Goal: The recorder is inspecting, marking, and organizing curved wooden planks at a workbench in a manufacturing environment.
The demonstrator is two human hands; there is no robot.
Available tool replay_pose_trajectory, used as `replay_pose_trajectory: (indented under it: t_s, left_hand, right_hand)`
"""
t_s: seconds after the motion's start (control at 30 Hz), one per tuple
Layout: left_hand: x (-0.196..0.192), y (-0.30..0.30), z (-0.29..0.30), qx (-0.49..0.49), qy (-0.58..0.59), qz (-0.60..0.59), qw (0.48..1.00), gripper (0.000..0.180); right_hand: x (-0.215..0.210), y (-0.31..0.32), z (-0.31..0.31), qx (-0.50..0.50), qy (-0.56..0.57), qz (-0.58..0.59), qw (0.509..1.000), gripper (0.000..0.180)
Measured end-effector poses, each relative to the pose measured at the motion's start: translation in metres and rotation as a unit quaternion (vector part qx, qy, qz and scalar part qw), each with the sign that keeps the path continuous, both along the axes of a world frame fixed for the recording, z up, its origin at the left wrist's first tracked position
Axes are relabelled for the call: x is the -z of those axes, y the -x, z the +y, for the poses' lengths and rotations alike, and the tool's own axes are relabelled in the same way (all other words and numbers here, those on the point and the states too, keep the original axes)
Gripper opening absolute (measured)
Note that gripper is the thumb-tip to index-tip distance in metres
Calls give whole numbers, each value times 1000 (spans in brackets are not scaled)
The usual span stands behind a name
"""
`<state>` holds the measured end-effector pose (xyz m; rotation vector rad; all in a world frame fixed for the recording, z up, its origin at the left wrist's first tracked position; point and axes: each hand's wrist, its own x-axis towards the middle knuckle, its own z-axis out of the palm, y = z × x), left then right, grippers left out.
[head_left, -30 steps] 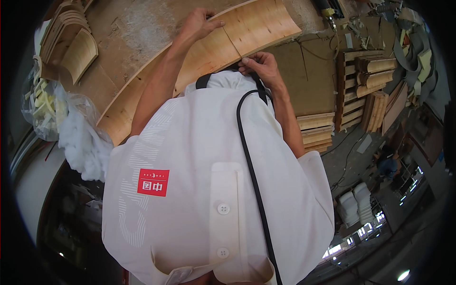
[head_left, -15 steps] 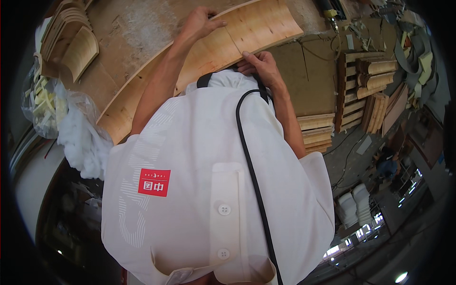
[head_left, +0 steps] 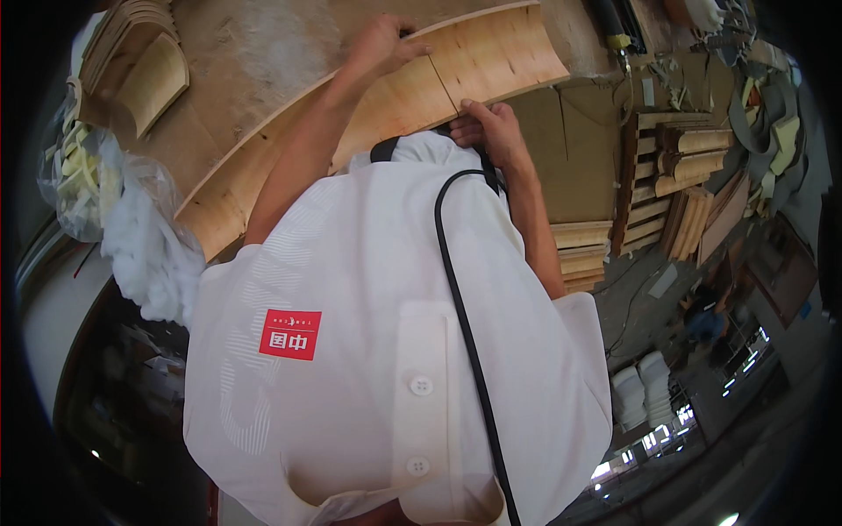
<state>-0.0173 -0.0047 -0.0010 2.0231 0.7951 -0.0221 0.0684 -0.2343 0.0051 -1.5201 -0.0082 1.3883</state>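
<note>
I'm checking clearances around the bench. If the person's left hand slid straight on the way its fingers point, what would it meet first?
The left hand rests on the curved wooden panel's far edge, fingers pointing beyond it. Past that edge lies only bare dusty workbench, so the way looks free, though depth is unclear.

The long curved pale plywood panel (head_left: 421,96) looks smooth, matt, visibly grained. The chipboard bench top (head_left: 254,53) beneath is rough and dusty. The black cable (head_left: 465,333) looks like smooth, slightly glossy rubber.

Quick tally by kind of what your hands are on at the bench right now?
Curved plywood panels: 2, left panel and right panel
Hands: 2, left hand and right hand
Black cables: 1, cable
Total: 5
</note>
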Motion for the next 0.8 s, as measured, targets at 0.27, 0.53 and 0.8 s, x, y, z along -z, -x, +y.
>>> replay_pose_trajectory:
  t_s: [0.27, 0.53, 0.8]
  left_hand:
    - [14, 4, -5, -21, -49, -38, 998, 43]
    - [10, 11, -13, -44, -112, -174, 977, 27]
    - [11, 11, -19, -63, -87, -183, 977, 21]
  right_hand:
    - [-10, 2, 2, -22, 17, -11, 1000, 41]
    - [-9, -1, 3, -17, 15, 0, 1000, 39]
    - [-7, -1, 1, -20, 12, 1, 1000, 41]
